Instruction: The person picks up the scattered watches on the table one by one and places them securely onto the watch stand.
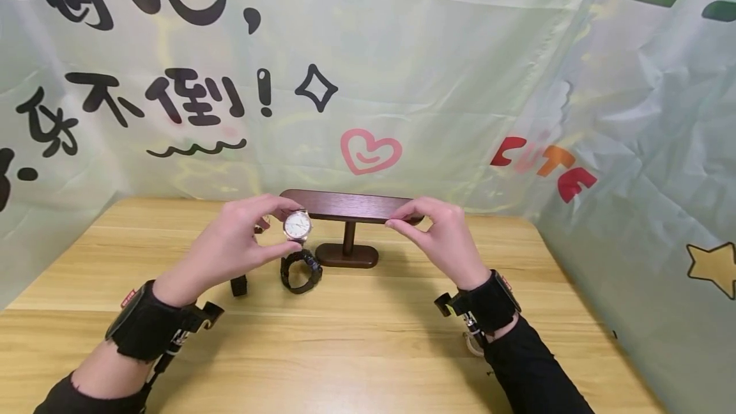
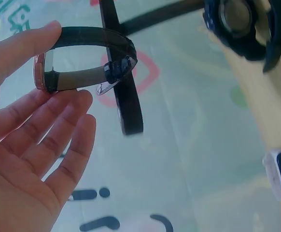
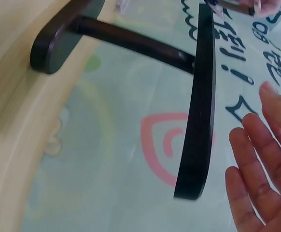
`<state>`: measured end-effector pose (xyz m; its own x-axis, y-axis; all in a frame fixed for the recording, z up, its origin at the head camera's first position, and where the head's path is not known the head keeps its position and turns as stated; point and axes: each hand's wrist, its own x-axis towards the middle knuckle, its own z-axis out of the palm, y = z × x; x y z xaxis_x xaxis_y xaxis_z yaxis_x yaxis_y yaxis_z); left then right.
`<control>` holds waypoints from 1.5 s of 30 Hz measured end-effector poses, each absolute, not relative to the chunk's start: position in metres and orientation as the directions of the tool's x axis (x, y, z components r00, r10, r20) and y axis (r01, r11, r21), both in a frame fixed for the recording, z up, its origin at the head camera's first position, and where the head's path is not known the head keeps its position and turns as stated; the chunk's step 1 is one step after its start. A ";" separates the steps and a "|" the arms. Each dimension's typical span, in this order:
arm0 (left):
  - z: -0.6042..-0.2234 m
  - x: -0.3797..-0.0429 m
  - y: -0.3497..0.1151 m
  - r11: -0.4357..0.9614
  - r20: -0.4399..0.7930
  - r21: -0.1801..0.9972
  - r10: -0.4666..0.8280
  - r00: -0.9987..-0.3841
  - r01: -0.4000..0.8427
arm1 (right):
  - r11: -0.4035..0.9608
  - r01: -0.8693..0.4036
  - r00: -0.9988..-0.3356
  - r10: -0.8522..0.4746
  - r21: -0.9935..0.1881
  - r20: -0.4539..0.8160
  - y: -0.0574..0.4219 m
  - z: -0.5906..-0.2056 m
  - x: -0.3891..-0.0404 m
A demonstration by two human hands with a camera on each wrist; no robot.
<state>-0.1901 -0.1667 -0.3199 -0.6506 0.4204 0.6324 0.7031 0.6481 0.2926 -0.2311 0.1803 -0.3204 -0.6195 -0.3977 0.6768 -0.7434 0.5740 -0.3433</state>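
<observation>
My left hand (image 1: 227, 238) holds a wristwatch (image 1: 297, 225) upright between thumb and fingers, its round white dial towards the head camera. In the left wrist view, the watch's dark strap (image 2: 90, 35) forms a closed loop with a metal clasp. Behind it stands a dark brown wooden T-shaped display stand (image 1: 345, 205); the watch is at the left end of its bar. My right hand (image 1: 443, 238) is by the bar's right end, thumb and index finger close together in the head view. The right wrist view shows its extended fingers (image 3: 256, 159) apart from the bar (image 3: 198, 106), holding nothing.
A black watch (image 1: 315, 268) lies on the wooden table (image 1: 322, 350) left of the stand's base (image 1: 347, 255). Further left is another dark strap (image 1: 238, 285), partly behind the left hand. A small round object (image 1: 473, 345) lies beneath the right wrist. A printed cloth (image 1: 448, 82) hangs behind.
</observation>
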 end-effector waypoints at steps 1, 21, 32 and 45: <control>-0.319 -0.191 -0.170 0.658 0.629 0.294 0.413 -0.659 0.693 | 0.584 -0.735 -0.628 -0.392 -0.346 0.673 0.183 -0.320 -0.232; -0.306 -0.194 -0.200 0.735 0.596 0.293 0.360 -0.718 0.612 | 0.762 -0.511 -0.833 -0.323 -0.399 0.450 0.204 -0.317 -0.243; -0.313 -0.206 -0.214 0.755 0.555 0.352 0.307 -0.773 0.552 | 0.738 -0.505 -0.847 -0.324 -0.448 0.421 0.205 -0.319 -0.245; -0.318 -0.225 -0.212 0.728 0.501 0.436 0.292 -0.815 0.529 | 0.730 -0.508 -0.846 -0.322 -0.458 0.426 0.206 -0.320 -0.246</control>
<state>-0.2254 -0.2120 -0.3176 -0.8147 0.2921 0.5009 0.5290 0.7282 0.4357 -0.2459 0.2055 -0.3199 -0.8457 -0.3218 0.4258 -0.5081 0.7296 -0.4577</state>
